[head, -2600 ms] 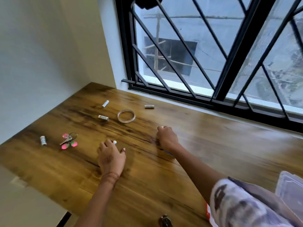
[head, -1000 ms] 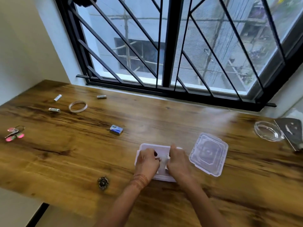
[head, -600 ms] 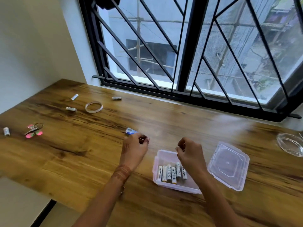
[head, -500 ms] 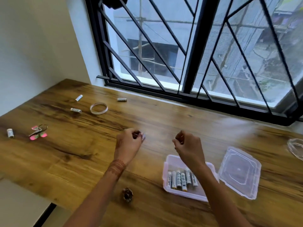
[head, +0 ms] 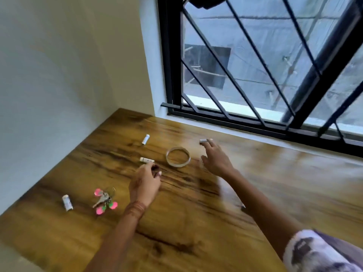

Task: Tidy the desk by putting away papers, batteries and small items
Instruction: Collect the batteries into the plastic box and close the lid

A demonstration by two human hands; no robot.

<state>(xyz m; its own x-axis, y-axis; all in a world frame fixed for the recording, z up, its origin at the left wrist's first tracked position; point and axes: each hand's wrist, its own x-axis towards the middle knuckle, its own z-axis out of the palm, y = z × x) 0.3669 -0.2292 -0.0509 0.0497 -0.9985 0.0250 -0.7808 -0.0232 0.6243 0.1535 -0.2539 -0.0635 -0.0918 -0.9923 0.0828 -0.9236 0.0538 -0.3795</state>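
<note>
Now left hand (head: 144, 183) | at battery (head: 147, 160) | right hand (head: 216, 160) | fingertips at far battery (head: 203, 141)

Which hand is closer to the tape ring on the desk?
Right. The right hand is just beside the tape ring, on its right; the left hand is further, in front-left of it.

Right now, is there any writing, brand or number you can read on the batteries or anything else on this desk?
None can be read.
Battery by the left hand: faint marks on the wrap, too blurred.
Battery near the keys: dark print, too small.
Battery toward the wall: no text visible.
Battery at the right hand: blurred.
</note>
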